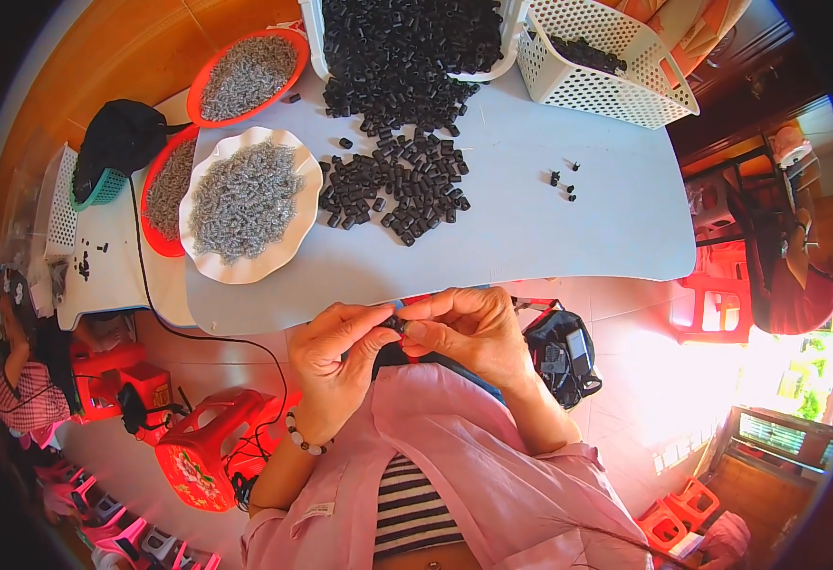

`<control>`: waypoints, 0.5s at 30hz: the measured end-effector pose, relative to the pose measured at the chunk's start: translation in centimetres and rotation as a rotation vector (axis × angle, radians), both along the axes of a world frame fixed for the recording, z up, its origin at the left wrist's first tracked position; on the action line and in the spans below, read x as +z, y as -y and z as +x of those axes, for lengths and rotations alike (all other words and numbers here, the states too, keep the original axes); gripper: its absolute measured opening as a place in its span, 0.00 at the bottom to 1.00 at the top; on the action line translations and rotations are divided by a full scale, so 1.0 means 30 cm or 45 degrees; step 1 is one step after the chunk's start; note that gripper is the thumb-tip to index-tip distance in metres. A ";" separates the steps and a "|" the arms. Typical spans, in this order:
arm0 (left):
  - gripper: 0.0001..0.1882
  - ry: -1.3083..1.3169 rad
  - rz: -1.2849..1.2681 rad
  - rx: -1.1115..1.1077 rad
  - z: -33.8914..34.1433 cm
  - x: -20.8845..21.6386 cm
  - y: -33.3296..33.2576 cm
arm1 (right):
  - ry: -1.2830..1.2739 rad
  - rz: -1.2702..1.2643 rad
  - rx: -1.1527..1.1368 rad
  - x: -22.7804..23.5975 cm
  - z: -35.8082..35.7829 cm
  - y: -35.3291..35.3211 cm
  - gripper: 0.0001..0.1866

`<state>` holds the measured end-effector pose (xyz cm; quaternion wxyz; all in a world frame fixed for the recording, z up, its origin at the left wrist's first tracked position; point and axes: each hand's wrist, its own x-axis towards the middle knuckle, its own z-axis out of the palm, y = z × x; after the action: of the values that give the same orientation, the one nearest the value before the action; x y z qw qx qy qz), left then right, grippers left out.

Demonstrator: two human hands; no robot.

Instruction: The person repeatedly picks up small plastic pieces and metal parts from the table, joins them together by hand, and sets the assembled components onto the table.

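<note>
My left hand and my right hand meet in front of my chest, just off the table's near edge. Between their fingertips is a small black plastic part, pinched from both sides. Fingers cover much of it, so its exact shape is hard to make out. Beyond my hands, a heap of loose black plastic parts spreads over the table. To its left, a white scalloped plate bears a pile of small metal springs.
Red bowls of springs stand behind the plate. A white bin of black parts is at the back, beside a white perforated basket. Several small black pieces lie at right on the table. A red stool stands lower left.
</note>
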<state>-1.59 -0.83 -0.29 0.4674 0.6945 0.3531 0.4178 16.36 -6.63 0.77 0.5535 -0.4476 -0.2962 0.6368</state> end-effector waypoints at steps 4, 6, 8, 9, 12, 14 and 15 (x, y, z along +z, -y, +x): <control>0.13 -0.022 0.025 -0.009 0.003 0.002 0.005 | -0.029 0.001 0.011 -0.004 0.007 0.005 0.10; 0.14 -0.025 0.033 -0.012 0.004 0.001 0.006 | -0.051 0.014 -0.021 -0.002 0.009 0.005 0.09; 0.14 -0.069 0.108 -0.024 0.004 0.002 0.004 | -0.033 0.005 -0.040 -0.005 0.010 0.005 0.09; 0.14 -0.071 0.107 -0.026 0.005 0.006 0.003 | -0.015 -0.004 -0.056 -0.007 0.011 0.006 0.09; 0.16 -0.128 0.176 -0.052 0.008 0.020 0.002 | 0.088 -0.008 -0.019 -0.020 0.014 0.010 0.09; 0.17 -0.155 0.222 -0.052 0.010 0.023 0.003 | 0.100 -0.002 -0.033 -0.021 0.011 0.011 0.09; 0.17 -0.156 0.221 -0.052 0.011 0.023 0.003 | 0.114 0.003 -0.046 -0.022 0.010 0.010 0.09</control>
<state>-1.27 -0.93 0.39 0.3915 0.7637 0.3293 0.3937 16.65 -6.93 0.10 0.5518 -0.4801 -0.3134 0.6057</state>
